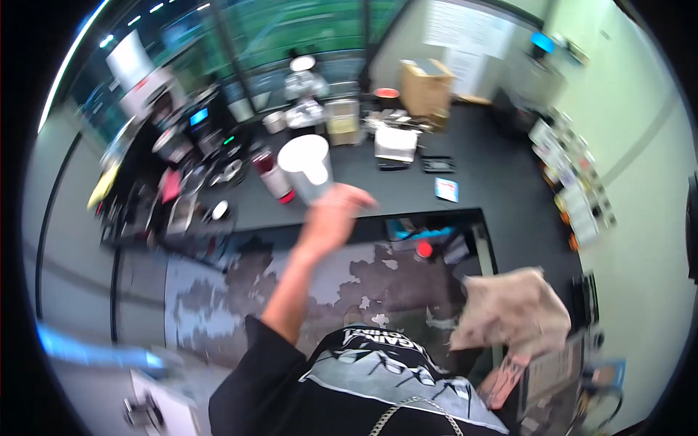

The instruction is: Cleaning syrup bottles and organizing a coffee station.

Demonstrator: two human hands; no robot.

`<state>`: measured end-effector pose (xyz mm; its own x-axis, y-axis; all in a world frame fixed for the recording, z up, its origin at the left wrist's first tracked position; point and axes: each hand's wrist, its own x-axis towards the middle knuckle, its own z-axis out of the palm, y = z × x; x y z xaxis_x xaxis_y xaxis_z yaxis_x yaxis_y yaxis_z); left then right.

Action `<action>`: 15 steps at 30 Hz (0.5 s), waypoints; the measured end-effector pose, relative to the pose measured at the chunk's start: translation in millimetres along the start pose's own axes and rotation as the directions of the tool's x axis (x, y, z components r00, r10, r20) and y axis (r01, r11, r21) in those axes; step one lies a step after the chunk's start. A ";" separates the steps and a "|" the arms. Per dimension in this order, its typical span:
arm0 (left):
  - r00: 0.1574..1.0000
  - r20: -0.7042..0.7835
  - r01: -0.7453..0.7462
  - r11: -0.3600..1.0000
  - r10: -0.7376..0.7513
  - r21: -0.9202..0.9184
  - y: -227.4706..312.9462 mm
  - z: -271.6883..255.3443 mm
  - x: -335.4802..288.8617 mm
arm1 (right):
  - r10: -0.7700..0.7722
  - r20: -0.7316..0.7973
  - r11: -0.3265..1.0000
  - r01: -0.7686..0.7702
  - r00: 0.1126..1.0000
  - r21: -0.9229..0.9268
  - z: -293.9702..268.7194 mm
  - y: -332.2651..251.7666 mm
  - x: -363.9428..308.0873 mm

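My left hand (336, 216) reaches over the front edge of the counter, its fingers stretched toward the right and a little blurred. Just beyond it is a white jug (302, 160) with a handle; the hand overlaps the jug's lower part, and contact cannot be made out. To the jug's left is a bottle (273, 178) with a pale label and red ends. At the lower right, my right hand (513, 365), mostly hidden and blurred, is closed on one end of a beige cloth (516, 309), which spreads out beyond it.
A black counter (487, 156) wraps around ahead and to the right. Machines and small tools crowd its left. A cardboard box (427, 87), a white container (396, 143), a black tray-like device (438, 164) and a blue-white packet (446, 190) lie farther back. Bottles (571, 174) line the right wall.
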<state>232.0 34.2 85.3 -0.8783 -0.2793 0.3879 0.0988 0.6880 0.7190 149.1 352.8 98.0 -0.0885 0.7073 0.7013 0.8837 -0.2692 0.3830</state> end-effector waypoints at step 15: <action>0.937 -0.284 0.236 0.969 -0.206 0.078 -321.3 -187.7 56.7 | 0.731 -0.332 -0.132 -0.354 0.596 -0.926 -26.0 74.9 -22.4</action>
<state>238.3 -328.4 -15.5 -0.7102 -0.5932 0.3791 -0.1486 0.6526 0.7430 205.3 299.8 126.6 0.4403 0.0081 0.8978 -0.5109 -0.8200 0.2579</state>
